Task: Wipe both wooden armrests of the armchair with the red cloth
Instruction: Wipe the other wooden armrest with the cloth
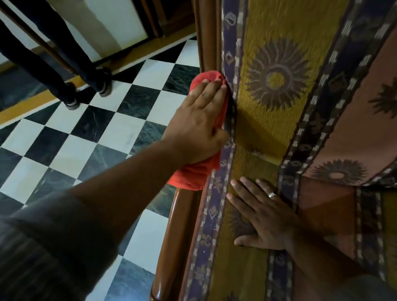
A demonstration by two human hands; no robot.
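A glossy brown wooden armrest (178, 223) runs top to bottom through the middle of the view, along the left side of the armchair's patterned yellow, blue and pink upholstery (277, 80). The red cloth (197, 174) lies draped over the armrest about halfway along it. My left hand (197, 123) presses down on the cloth, fingers stretched forward and thumb wrapped over its inner edge by the upholstery. My right hand (262, 217), wearing a ring, rests flat and empty on the seat cushion just right of the armrest. The other armrest is out of view.
A black-and-white checkered floor (91, 145) lies left of the chair. Dark furniture legs (72, 94) on small feet stand at the upper left, near a yellow floor border and a pale wall panel (113, 16).
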